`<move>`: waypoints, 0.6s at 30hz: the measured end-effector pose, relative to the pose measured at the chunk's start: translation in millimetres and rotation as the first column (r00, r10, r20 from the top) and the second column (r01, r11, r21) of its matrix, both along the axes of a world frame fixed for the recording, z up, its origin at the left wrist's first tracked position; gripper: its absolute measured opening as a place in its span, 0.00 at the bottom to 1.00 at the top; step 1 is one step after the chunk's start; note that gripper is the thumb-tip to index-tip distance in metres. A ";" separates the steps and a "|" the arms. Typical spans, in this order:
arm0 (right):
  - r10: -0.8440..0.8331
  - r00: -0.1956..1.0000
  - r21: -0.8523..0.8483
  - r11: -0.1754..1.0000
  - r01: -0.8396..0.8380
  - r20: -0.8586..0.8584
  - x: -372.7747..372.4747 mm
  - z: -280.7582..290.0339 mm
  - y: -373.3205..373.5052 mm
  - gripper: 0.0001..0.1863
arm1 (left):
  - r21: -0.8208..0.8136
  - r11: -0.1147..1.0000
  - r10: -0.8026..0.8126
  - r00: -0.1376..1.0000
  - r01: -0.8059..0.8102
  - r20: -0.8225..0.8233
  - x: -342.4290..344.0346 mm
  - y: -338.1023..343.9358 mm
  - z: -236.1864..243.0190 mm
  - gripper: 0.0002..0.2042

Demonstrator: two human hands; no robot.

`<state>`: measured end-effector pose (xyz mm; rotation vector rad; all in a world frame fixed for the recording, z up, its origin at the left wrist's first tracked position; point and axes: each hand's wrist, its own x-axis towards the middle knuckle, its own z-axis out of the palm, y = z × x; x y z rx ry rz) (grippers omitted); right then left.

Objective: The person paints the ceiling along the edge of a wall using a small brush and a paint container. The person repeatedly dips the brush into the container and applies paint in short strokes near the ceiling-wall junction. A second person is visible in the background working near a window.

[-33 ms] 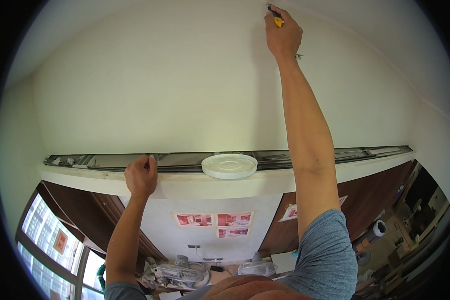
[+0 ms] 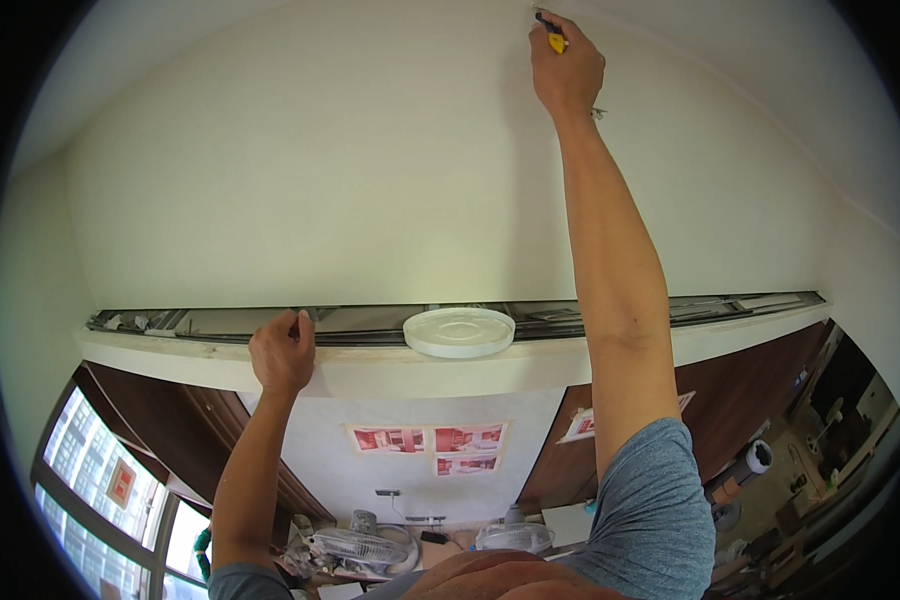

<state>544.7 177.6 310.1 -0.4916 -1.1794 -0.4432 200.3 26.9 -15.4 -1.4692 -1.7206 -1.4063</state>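
My right hand reaches high up the pale wall, its fingers closed round a yellow-and-black handled tool. The tool's dark end is beside a small mark at the top of the view; its tip is too small to make out. Lower down, my left hand is closed at the edge of a white ledge. What its curled fingers hold, if anything, is hidden. A round, shallow white cover rests on the ledge between my arms.
Long dark strips and loose bits lie in the recess behind the ledge. Below are red-and-white prints, fans, a window at the left and brown panels at the right.
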 end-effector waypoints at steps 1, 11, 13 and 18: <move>-0.005 1.000 -0.009 1.000 0.005 0.004 0.7 1.6 -0.2 0.19 | 0.002 1.000 -0.002 1.000 0.002 -0.001 0.6 -0.7 0.6 0.19; 0.055 0.998 -0.105 0.993 -0.056 -0.010 3.4 4.8 -6.9 0.18 | 0.013 1.000 0.011 1.000 -0.010 -0.024 -0.7 1.0 -0.6 0.20; 0.065 0.998 -0.070 0.995 -0.064 0.003 4.8 3.2 -4.3 0.18 | 0.013 1.000 0.007 1.000 -0.007 -0.014 1.7 -1.4 1.1 0.20; 0.083 0.996 -0.037 0.996 -0.083 0.013 5.9 1.7 -1.5 0.18 | 0.001 1.000 -0.001 1.000 0.001 0.001 1.3 -1.2 1.1 0.20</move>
